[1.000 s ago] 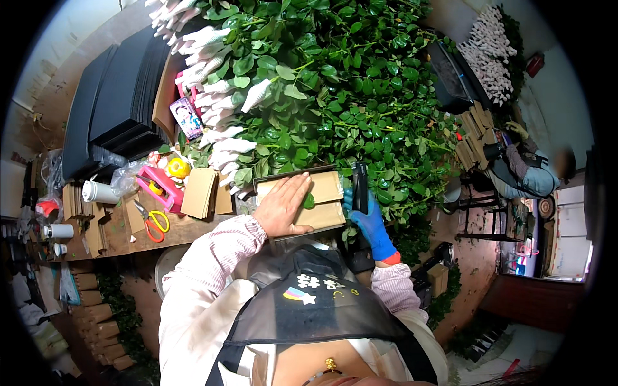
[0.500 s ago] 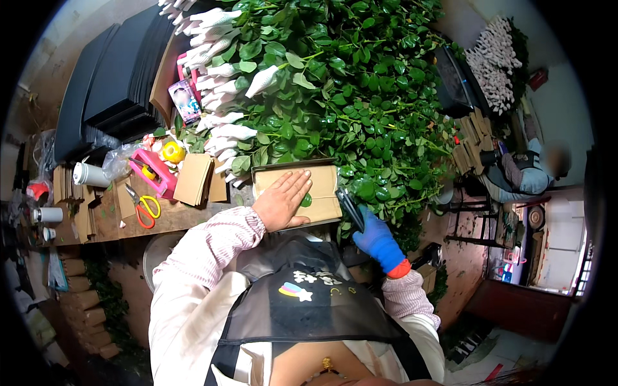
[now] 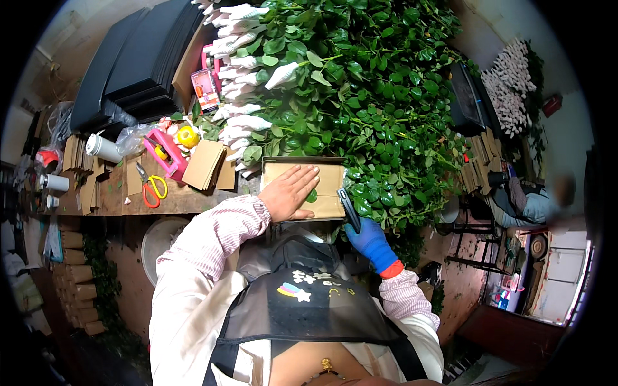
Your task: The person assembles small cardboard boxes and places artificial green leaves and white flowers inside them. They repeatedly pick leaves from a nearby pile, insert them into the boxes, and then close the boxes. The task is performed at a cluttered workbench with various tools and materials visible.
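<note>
Right hand (image 3: 368,239), blue-gloved, clenched on a dark tool (image 3: 349,210) just right of the cardboard box (image 3: 335,186); left hand (image 3: 291,192) spread flat, gripping nothing, on the box lid; risk of blade nicking fingers; leafy stems (image 3: 380,96) beyond may snag.

On the wooden desk (image 3: 187,199) there are one flat brown cardboard box (image 3: 325,183), one pair of yellow-handled scissors (image 3: 151,186), one yellow tape roll (image 3: 187,136), one pink plastic tray (image 3: 168,157) and three white paper cups (image 3: 102,147). One dark slim tool (image 3: 348,209) shows.
</note>
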`<control>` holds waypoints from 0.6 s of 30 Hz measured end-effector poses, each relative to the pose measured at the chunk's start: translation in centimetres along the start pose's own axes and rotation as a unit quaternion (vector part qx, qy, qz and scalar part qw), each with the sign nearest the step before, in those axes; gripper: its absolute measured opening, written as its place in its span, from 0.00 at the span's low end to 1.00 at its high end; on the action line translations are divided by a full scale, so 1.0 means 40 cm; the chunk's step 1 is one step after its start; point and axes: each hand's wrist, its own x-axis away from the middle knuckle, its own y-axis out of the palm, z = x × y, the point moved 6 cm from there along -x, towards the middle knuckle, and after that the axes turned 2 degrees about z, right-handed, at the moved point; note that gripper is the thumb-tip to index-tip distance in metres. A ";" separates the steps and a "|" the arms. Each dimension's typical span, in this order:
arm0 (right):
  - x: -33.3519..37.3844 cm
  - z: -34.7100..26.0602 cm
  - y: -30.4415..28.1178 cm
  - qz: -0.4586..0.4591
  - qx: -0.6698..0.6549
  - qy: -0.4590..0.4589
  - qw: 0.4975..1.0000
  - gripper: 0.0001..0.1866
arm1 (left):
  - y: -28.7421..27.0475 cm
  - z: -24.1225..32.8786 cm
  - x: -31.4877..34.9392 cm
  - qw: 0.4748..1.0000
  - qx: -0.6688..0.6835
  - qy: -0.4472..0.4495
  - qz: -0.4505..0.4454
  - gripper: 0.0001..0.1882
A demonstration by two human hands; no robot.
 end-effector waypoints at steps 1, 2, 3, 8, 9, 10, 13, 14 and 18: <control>-0.002 -0.001 -0.014 -0.012 -0.016 -0.014 1.000 0.27 | -0.001 0.001 0.004 1.000 0.010 -0.011 0.007 0.46; -0.004 0.002 -0.041 -0.024 -0.032 -0.028 0.999 0.28 | -0.002 0.003 0.009 0.999 0.020 -0.022 0.014 0.46; 0.003 -0.015 -0.078 -0.035 -0.045 -0.040 0.998 0.29 | -0.003 0.003 0.011 0.999 0.032 -0.032 0.023 0.45; 0.088 -0.142 -0.237 0.004 -0.176 -0.082 0.981 0.39 | -0.055 0.152 0.063 0.801 0.547 -0.238 0.048 0.49; 0.103 -0.201 -0.239 -0.012 -0.239 -0.113 0.964 0.41 | -0.045 0.183 0.076 0.756 0.603 -0.241 0.082 0.52; 0.114 -0.265 -0.223 0.028 -0.169 -0.198 0.965 0.43 | -0.046 0.206 0.082 0.741 0.630 -0.218 0.077 0.58; 0.105 -0.355 -0.197 -0.105 -0.331 -0.218 0.912 0.26 | -0.039 0.215 0.119 0.524 0.794 -0.281 0.130 0.39; 0.070 -0.320 -0.164 -0.078 -0.418 -0.181 0.887 0.19 | -0.027 0.202 0.153 0.415 0.830 -0.330 0.173 0.27; -0.098 -0.193 -0.050 -0.017 -0.578 -0.076 0.812 0.28 | -0.017 0.131 0.326 0.307 0.848 -0.364 0.231 0.26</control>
